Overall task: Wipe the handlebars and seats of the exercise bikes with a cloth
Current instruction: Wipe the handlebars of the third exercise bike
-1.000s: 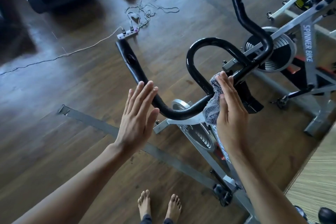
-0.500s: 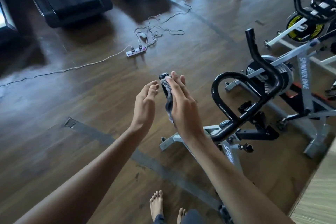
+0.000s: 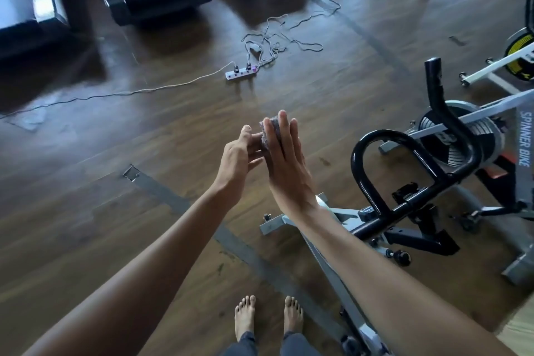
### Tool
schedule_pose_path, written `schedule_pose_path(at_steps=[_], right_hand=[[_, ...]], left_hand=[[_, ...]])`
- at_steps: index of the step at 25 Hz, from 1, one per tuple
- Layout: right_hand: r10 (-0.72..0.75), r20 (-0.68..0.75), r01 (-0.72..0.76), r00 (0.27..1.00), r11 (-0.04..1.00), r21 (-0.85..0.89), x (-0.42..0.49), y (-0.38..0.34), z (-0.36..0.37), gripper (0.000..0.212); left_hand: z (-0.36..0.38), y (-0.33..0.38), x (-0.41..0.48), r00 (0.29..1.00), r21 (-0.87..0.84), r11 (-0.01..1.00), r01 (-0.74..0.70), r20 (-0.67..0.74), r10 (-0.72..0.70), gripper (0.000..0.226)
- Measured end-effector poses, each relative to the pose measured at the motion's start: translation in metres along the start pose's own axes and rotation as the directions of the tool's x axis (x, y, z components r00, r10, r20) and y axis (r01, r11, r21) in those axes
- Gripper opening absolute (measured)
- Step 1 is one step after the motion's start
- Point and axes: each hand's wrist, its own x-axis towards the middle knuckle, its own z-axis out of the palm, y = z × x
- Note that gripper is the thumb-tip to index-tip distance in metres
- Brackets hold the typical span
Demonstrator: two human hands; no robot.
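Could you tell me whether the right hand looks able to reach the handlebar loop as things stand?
Probably yes: the right hand, flat against the cloth, has only open air between it and the handlebar loop just to its right.

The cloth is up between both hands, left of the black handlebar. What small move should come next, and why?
Probably bring the cloth rightward onto the handlebar loop. The flat right hand presses it against the fingers of the left hand, apparently touching no bar in view.
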Motion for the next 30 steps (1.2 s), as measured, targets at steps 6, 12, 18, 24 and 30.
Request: schedule_pose_path(at_steps=[6, 12, 18, 24, 30], right_hand=[[-0.034, 0.17, 0.045, 0.985, 0.997, -0.061, -0.052, 0.011, -0.013, 0.062], [-0.015, 0.213, 0.058, 0.977, 0.979, -0.194, -0.08, 0.011, -0.025, 0.076], [0.001, 0.229, 0.054, 0.973, 0.971, -0.231, -0.114, 0.016, -0.039, 0.075], [-0.043, 0.2, 0.109, 0.979, 0.937, -0.331, -0.159, 0.029, -0.053, 0.073], [-0.018, 0.138, 0.051, 0.99, 0.968, -0.244, -0.191, 0.064, -0.073, 0.051]], left_hand=[[0.006, -0.004, -0.01, 1.0, 0.013, 1.0, 0.001, -0.022, -0.001, 0.048], [0.018, -0.016, -0.018, 0.996, 0.066, 0.996, -0.065, -0.049, 0.069, 0.033], [0.025, -0.036, -0.018, 0.972, 0.281, 0.945, -0.164, -0.118, 0.204, 0.044], [0.027, -0.096, -0.054, 0.683, 0.79, 0.135, -0.598, 0.414, 0.602, 0.047], [0.014, -0.124, -0.059, 0.738, 0.79, 0.143, -0.597, 0.47, 0.484, 0.046]])
